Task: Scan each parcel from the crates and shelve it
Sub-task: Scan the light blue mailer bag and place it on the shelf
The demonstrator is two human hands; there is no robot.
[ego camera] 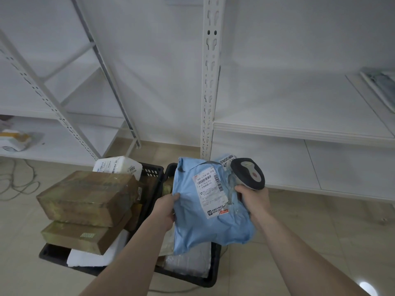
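Still early: one blue parcel is held up for scanning, and the crates remain well filled.

A blue mailer parcel (205, 210) is held above the right black crate (210, 272), its printed label (210, 194) turned upward; its left edge is gripped by the left hand (167, 207), thumb on top, while its right edge is pinched by the right hand (253, 198), whose fingers are also curled round the handle of the grey scanner (249, 174). Whether the scan is already made cannot be told. The left crate (152, 174) is stacked with brown boxes (87, 196) and white foam parcels (117, 166), and a grey bag (188, 263) is left in the right one. Few items are seen on the white shelves (299, 129): a parcel (12, 141) far left, a flat packet (382, 86) far right. Most of the work is judged to remain.
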